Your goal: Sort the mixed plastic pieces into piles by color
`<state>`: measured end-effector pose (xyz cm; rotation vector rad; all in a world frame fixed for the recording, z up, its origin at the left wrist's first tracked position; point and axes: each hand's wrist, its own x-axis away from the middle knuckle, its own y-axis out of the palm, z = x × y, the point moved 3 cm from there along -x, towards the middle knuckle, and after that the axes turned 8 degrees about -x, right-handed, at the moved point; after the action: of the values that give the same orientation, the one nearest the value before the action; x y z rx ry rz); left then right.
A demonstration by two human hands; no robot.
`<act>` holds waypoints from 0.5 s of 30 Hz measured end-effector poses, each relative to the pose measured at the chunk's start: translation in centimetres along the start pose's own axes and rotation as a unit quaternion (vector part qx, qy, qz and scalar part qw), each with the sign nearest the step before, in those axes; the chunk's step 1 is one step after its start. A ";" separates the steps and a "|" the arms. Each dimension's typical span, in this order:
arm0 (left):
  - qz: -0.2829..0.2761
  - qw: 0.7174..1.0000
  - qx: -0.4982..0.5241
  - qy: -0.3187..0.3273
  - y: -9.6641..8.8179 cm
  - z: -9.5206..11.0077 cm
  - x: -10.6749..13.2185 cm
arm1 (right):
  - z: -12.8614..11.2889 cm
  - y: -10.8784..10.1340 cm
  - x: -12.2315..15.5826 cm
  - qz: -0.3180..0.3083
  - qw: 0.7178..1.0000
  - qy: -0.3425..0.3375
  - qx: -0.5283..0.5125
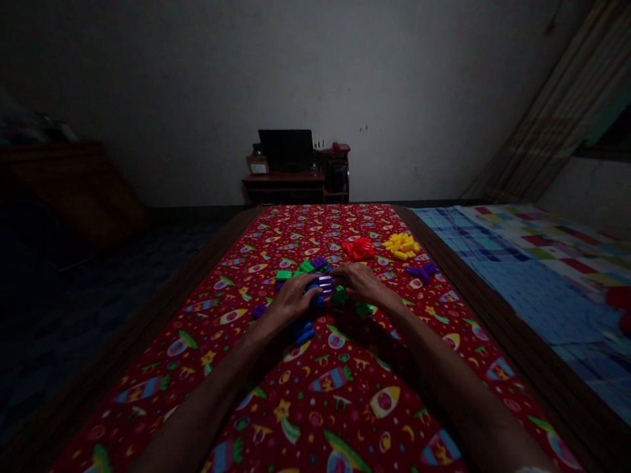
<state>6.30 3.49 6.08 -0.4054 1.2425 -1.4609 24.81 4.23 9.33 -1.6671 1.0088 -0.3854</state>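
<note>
A ribbed purple plastic toy piece (324, 284) lies between the person's two hands, low over the printed cloth, with a blue plastic piece (315, 301) directly against its lower side. The left hand (290, 302) comes in from the near left, its fingers curled closed over the pieces' left end. The right hand (362, 284) comes in from the near right, fingers together and pressing on the ribbed piece's right end, so the two hands clamp it from opposite sides. A green plastic piece (339, 297) sits just beside the right fingertips, and another green plastic piece (365, 309) lies under the right hand's outer edge.

Farther out, a cluster of green plastic pieces (296, 269) and a purple plastic piece (319, 263) lie just ahead of the hands. A blue plastic pair (302, 332) lies below the left hand, and a small purple plastic piece (258, 311) lies left of it. Ahead sit a red plastic heap (359, 248), a yellow plastic heap (401, 246), and a violet plastic piece (421, 270). All rest on a red patterned cloth (315, 407) over a wooden-edged surface. A checked blanket (517, 276) lies to the right, and a laptop (286, 150) stands on a wooden desk (284, 177) against the far wall.
</note>
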 end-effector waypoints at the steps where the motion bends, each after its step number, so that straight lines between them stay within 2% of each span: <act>1: -0.001 1.000 0.000 -0.010 -0.4 -0.3 0.0 | 0.4 -0.3 0.1 0.010 1.000 0.011 0.010; 5: 0.024 0.998 -0.022 -0.052 -2.6 -2.2 -0.1 | 4.1 -2.9 0.9 0.065 0.992 0.106 0.037; 7: 0.048 0.997 -0.031 -0.050 -3.0 -2.9 -0.3 | 6.4 -4.5 1.8 0.077 0.984 0.156 0.040; 10: 0.070 0.997 -0.030 -0.016 -2.4 -3.1 -0.6 | 9.8 -6.7 3.9 0.101 0.963 0.243 0.055; 12: 0.075 0.997 -0.035 0.010 -1.7 -3.2 -0.8 | 12.0 -7.8 5.7 0.130 0.939 0.310 0.070; 14: 0.045 0.997 -0.048 0.041 -1.0 -3.4 -0.6 | 13.7 -8.3 7.4 0.156 0.912 0.372 0.080; 15: 0.012 0.997 -0.057 0.053 -0.8 -3.6 -0.5 | 14.5 -8.4 8.1 0.164 0.900 0.397 0.080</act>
<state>3.19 5.39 5.56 -0.3925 1.4162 -1.4111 43.10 7.41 9.94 -1.1464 1.7707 -0.9330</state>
